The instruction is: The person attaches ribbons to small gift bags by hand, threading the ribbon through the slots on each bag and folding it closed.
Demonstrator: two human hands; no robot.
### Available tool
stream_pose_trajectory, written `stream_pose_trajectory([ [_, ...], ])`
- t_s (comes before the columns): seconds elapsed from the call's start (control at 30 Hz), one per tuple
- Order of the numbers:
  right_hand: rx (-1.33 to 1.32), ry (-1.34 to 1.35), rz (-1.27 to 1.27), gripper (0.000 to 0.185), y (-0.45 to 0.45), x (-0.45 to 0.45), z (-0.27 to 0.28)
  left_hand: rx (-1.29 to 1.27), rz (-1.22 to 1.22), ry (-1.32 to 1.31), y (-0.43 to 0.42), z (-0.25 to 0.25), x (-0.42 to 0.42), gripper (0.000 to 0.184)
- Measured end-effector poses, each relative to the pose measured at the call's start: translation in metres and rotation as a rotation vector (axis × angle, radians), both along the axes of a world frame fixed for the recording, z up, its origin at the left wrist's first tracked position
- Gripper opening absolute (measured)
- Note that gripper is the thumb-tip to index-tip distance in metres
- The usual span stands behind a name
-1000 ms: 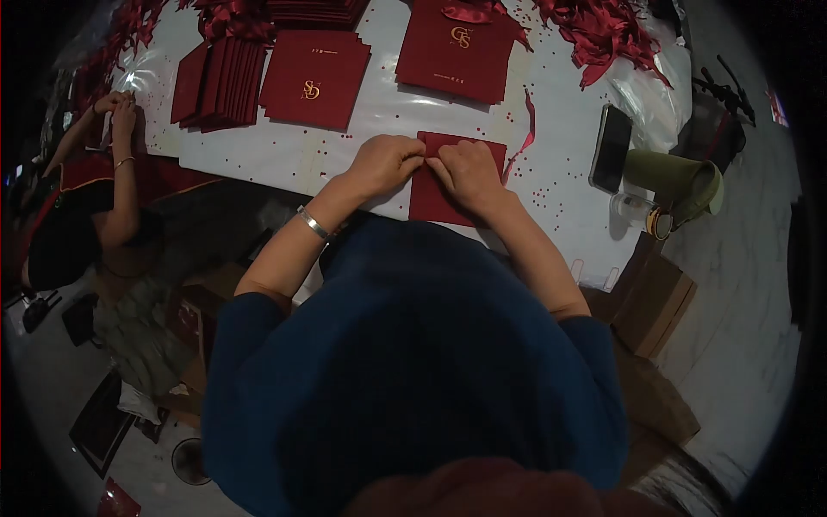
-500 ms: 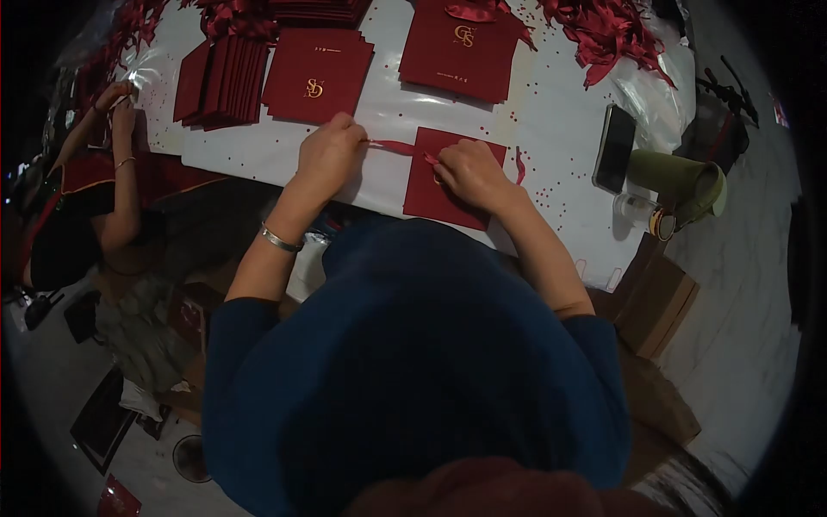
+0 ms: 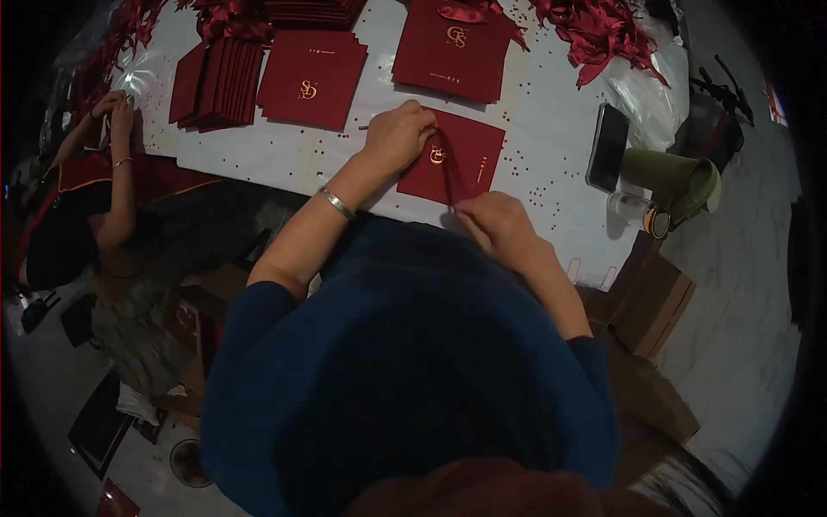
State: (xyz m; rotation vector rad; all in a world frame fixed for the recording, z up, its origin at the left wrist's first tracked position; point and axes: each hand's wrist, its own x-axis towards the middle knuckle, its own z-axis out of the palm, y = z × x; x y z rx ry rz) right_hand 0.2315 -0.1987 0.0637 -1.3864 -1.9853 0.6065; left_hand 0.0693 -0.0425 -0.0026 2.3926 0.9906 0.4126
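A red card with gold letters (image 3: 465, 155) lies turned on the white table, close to its front edge. My left hand (image 3: 401, 135) is closed at the card's upper left corner, pinching a dark red ribbon; a short end of it sticks out left of the fingers. From there the ribbon (image 3: 449, 176) runs down across the card to my right hand (image 3: 498, 226), whose fingers are closed on it at the card's lower edge. Beyond the card lies a stack of red cards (image 3: 452, 52), with a ribbon on top.
Further left are another card stack (image 3: 312, 82) and a row of standing red cards (image 3: 215, 84). Ribbons (image 3: 599, 39) heap at the back right. A phone (image 3: 608, 147), a green cup (image 3: 672, 178) and a clear jar (image 3: 633, 209) stand right. Another person's hands (image 3: 114, 107) are far left.
The card has turned, so its lettering faces sideways. My left hand has moved back right to its corner, and my right hand has drawn the ribbon down toward the table's front edge.
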Motion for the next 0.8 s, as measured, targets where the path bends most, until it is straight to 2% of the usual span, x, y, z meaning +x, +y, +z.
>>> stream_pose_trajectory([
  [0.07,-0.067,0.198,0.154,0.034,-0.009,0.001,0.007,0.008,0.013,0.022,0.000,-0.001,0.004,0.009],
  [0.17,-0.045,0.283,0.146,0.039,-0.010,-0.009,0.022,0.004,0.027,-0.016,0.002,-0.001,0.003,0.010],
  [0.27,-0.148,0.180,0.140,0.039,-0.001,0.000,0.040,-0.024,0.000,0.004,0.003,0.004,-0.001,0.012],
  [0.3,-0.150,0.183,0.144,0.039,0.000,0.004,0.035,-0.098,0.062,-0.147,0.003,0.007,-0.005,0.015],
  [0.33,-0.087,0.068,0.072,0.038,0.001,0.009,0.023,-0.170,0.124,-0.298,0.003,0.011,-0.010,0.018],
  [0.37,-0.023,-0.048,0.001,0.037,0.003,0.015,0.011,-0.256,0.161,-0.283,0.003,0.015,-0.018,0.022],
  [0.4,0.058,-0.096,-0.046,0.023,0.007,0.018,0.004,-0.258,0.164,-0.281,0.002,0.015,-0.026,0.022],
  [0.43,0.057,-0.093,-0.042,0.023,0.009,0.020,0.002,-0.472,0.201,-0.289,0.000,0.014,-0.034,0.021],
  [0.5,-0.039,-0.335,-0.073,0.007,0.016,0.019,0.007,-0.920,0.219,-0.297,-0.002,0.008,-0.048,0.021],
  [0.53,-0.040,-0.333,-0.068,0.007,0.021,0.015,0.003,-0.921,0.225,-0.297,-0.005,0.007,-0.049,0.021],
  [0.6,0.164,-0.200,-0.039,0.011,0.033,0.003,-0.013,-1.148,0.294,-0.287,-0.012,0.008,-0.047,0.021],
  [0.63,0.183,-0.085,-0.030,0.011,0.037,-0.004,-0.027,-1.151,0.296,-0.288,-0.013,0.007,-0.046,0.021],
  [0.67,0.181,-0.086,-0.029,0.011,0.040,-0.011,-0.045,-1.247,0.327,-0.328,-0.013,0.007,-0.045,0.021],
  [0.7,0.107,0.034,-0.068,0.012,0.042,-0.016,-0.065,-1.343,0.359,-0.369,-0.014,0.007,-0.044,0.022],
  [0.73,0.034,0.154,-0.105,0.012,0.045,-0.020,-0.076,-1.344,0.361,-0.371,-0.015,0.006,-0.044,0.022],
  [0.8,0.083,0.166,-0.155,0.010,0.047,-0.022,-0.083,-1.387,0.347,-0.363,-0.020,0.004,-0.046,0.024],
])
